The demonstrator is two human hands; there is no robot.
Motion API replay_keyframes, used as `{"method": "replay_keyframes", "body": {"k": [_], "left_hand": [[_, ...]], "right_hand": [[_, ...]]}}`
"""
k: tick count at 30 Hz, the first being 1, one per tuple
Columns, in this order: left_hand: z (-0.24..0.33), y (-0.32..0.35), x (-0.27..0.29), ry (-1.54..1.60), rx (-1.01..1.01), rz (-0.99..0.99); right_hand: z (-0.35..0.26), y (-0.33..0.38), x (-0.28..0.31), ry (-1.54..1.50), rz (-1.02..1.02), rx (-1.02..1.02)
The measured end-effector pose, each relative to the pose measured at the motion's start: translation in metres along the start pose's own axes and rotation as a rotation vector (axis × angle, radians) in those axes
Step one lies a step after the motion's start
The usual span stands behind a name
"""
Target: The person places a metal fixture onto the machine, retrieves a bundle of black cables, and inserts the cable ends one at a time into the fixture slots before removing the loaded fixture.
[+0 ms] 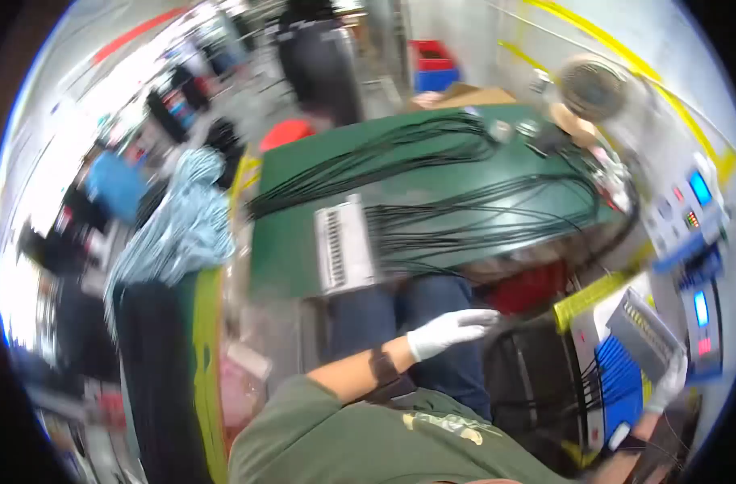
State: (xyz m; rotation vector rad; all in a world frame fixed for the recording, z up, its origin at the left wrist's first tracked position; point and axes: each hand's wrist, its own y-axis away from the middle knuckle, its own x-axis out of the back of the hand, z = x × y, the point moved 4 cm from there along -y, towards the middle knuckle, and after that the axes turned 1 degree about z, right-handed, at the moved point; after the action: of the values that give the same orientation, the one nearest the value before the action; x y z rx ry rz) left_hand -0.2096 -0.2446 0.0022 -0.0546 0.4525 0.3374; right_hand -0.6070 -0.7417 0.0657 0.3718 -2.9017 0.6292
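Holding a grey ribbed metal box (640,332) at its lower corner, the gloved right hand (669,382) is closed on it, above a blue connector block (618,379) with black wires. The gloved left hand (448,329) hangs over the lap, fingers loosely apart, holding nothing. Up front, the green table (291,242) carries black cable bundles (464,218) and a white comb fixture (345,244).

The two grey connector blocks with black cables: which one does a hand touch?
The grey block at lower right, beside the blue cables: the gloved right hand grips its lower end. The other block lies untouched on the green table; the left hand is empty.
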Motion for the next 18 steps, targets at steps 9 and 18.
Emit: {"method": "replay_keyframes", "body": {"k": [9, 18], "left_hand": [[0.036, 0.065, 0.022, 0.166, -0.279, 0.351], [0.062, 0.179, 0.123, 0.415, -0.298, 0.786]], "right_hand": [[-0.193, 0.129, -0.425, -0.395, -1.0, -0.108], [-0.306, 0.264, -0.736, 0.111, -1.466, 0.895]]}}
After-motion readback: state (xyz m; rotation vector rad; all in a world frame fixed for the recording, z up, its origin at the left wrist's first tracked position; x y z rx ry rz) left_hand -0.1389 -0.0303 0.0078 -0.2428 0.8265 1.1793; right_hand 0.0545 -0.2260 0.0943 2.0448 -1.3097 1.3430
